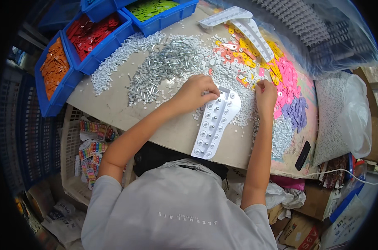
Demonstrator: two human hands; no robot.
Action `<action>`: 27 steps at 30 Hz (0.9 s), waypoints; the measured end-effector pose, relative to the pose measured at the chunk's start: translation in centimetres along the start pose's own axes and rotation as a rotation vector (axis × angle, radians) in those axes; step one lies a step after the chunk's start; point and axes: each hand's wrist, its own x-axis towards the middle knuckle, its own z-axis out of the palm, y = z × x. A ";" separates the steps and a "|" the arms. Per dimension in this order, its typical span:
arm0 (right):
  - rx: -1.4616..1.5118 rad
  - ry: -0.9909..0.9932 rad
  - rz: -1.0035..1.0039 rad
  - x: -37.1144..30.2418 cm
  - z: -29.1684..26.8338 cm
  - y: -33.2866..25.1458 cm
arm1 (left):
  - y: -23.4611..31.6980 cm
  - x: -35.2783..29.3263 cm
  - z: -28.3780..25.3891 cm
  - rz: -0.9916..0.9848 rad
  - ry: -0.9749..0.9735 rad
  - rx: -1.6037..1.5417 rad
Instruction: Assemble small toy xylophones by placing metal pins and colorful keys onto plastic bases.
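A white foot-shaped plastic tray (pixel 217 121) lies at the table's near edge. Round clear-white cups line its two sides, and small metal studs run down the middle. My left hand (pixel 197 92) is closed, its fingertips pinched at the tray's upper left end; anything between them is too small to make out. To the right of the tray, my right hand (pixel 265 98) is raised with thumb and fingers pinched together beside the white and yellow pieces; what it holds, if anything, is hidden. Small white round pieces (pixel 239 112) lie around the tray.
Piles of metal pins (pixel 166 62), yellow tabs (pixel 275 73), pink tabs (pixel 287 79) and purple tabs (pixel 296 112) cover the table. Two more white trays (pixel 253 37) lie at the back. Blue bins (pixel 101 43) stand far left; a bag of white pieces (pixel 339 112) stands right, near a black phone-like object (pixel 302 155).
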 end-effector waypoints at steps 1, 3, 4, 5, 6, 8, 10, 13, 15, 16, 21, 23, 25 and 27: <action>-0.002 0.000 0.000 -0.1 -0.1 0.1 | 0.1 -0.1 0.1 0.001 0.000 -0.002; -0.082 0.061 -0.091 -0.7 -0.5 0.3 | 0.2 -0.3 0.5 -0.046 -0.038 0.048; -0.079 0.059 -0.094 -1.1 -0.8 -0.3 | 0.2 -0.4 0.6 -0.049 -0.035 0.050; 0.106 0.058 -0.037 -1.8 -1.4 -1.7 | 0.1 -0.6 0.8 -0.096 -0.029 0.016; 0.291 0.055 0.024 -2.6 -2.0 -3.1 | 0.1 -0.8 0.9 -0.143 -0.023 -0.018; 0.406 -0.064 0.093 -4.3 -4.0 -6.5 | 0.4 -1.0 1.0 -0.222 -0.020 -0.064; 0.520 -0.177 0.170 -5.8 -4.6 -8.0 | 0.8 -0.9 1.1 -0.296 -0.025 -0.111; 0.609 -0.330 0.130 -7.1 -4.4 -9.0 | 1.7 -0.6 0.6 -0.378 -0.030 -0.096; 0.585 -0.315 0.103 -7.4 -4.1 -9.1 | 2.0 -0.5 0.2 -0.425 -0.067 -0.100; 0.560 -0.301 0.072 -7.4 -3.8 -9.1 | 1.9 -0.6 0.3 -0.426 -0.068 -0.099; 0.570 -0.258 0.028 -7.5 -3.0 -9.4 | 0.7 -1.3 0.9 -0.040 0.078 0.186; 0.558 -0.245 0.018 -7.6 -2.8 -9.7 | 0.6 -1.6 1.1 -0.002 0.097 0.215; 0.559 -0.211 0.056 -7.8 -2.9 -10.2 | 0.6 -1.8 1.2 0.038 0.116 0.244; 0.508 -0.224 0.065 -8.0 -2.9 -10.3 | 0.6 -1.9 1.1 -0.013 0.115 0.180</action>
